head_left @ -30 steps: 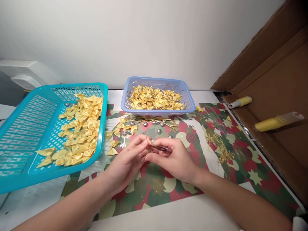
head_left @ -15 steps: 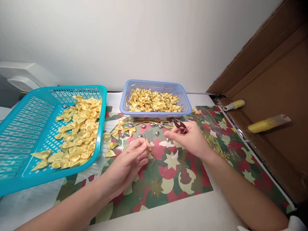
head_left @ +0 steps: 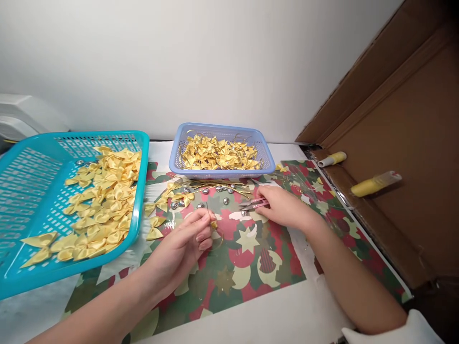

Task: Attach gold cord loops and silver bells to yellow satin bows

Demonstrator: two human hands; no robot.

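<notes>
- Gold cord (head_left: 222,235) loops at the frame's centre, by the left hand (head_left: 186,236), whose fingertips pinch what may be a thin dark needle (head_left: 207,207).
- Right of centre, the right hand (head_left: 281,206) touches snips (head_left: 251,204); whether its fingers grip, I cannot tell.
- Silver bells (head_left: 225,201) lie nearby.
- Upper centre: blue basket (head_left: 222,174); left: teal basket (head_left: 142,177), both holding yellow bows (head_left: 107,205).

The bows (head_left: 116,205) are yellow, the bells (head_left: 225,201) silver, the star-patterned sheet (head_left: 224,263) red-and-green.
</notes>
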